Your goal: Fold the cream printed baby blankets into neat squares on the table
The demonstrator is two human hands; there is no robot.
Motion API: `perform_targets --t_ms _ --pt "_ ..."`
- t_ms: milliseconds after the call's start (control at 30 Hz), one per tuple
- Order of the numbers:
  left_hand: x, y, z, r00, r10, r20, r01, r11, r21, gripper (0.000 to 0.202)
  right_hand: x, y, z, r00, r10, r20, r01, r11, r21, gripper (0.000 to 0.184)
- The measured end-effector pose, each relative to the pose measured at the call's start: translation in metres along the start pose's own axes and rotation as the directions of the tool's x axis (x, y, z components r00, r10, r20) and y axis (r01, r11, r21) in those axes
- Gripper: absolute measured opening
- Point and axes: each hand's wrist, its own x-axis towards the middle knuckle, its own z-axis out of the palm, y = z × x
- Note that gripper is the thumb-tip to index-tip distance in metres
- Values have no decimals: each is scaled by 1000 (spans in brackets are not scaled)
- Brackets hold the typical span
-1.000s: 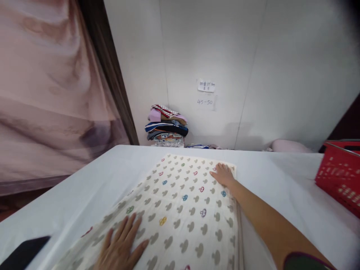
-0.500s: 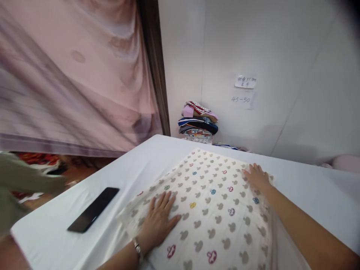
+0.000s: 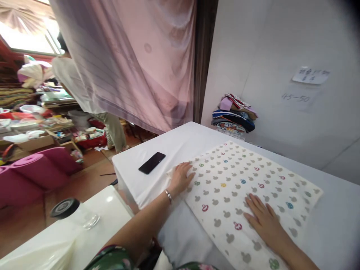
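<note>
A cream cloth [image 3: 242, 180] printed with grey and coloured mouse-head shapes lies folded flat on a white-covered table [image 3: 182, 142]. My left hand [image 3: 182, 176], with a bracelet on the wrist, rests on the cloth's left corner, fingers curled over its edge. My right hand [image 3: 263, 217] lies flat and open on the cloth nearer to me, fingers spread and pointing away.
A black phone [image 3: 152, 162] lies on the table left of the cloth. Folded clothes [image 3: 234, 116] are stacked against the white wall. A pink curtain [image 3: 135, 60] hangs at the left. A jar with a black lid [image 3: 65, 208] stands on a white surface below.
The view has swung left, bringing a cluttered room into sight. My left hand slid to the cloth's left corner; my right hand drew back from the far edge toward me.
</note>
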Motion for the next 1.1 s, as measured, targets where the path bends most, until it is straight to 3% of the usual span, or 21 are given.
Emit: perform_targets --t_ms 100,200,333,500,767,933,1033,1100 --pt "9 -31 -16 973 -232 -12 232 970 73 43 -15 -22 -1 994 23 -103 -19 999 45 60" --pt "26 -48 -22 938 -339 79 328 937 123 48 -27 -52 -3 992 -119 -28 122 982 145 58" --pt "57 -42 -11 931 -326 166 305 942 142 52 -36 -80 3 978 -194 76 165 943 289 57" --pt "90 -20 9 927 -274 255 241 958 154 50 -34 -76 8 971 -216 100 192 958 213 56" --pt "95 -32 13 932 -281 230 242 953 182 39 -34 -69 10 952 -266 154 245 959 142 54" --pt "108 -5 16 975 -133 177 100 978 185 44 -33 -65 18 948 -300 102 294 953 74 54" --pt "120 16 33 989 108 99 -122 981 148 52 -31 -60 26 930 -368 3 368 929 -33 56" --pt "126 21 49 976 165 142 -180 979 99 57 -30 -57 30 910 -411 -50 405 908 -105 58"
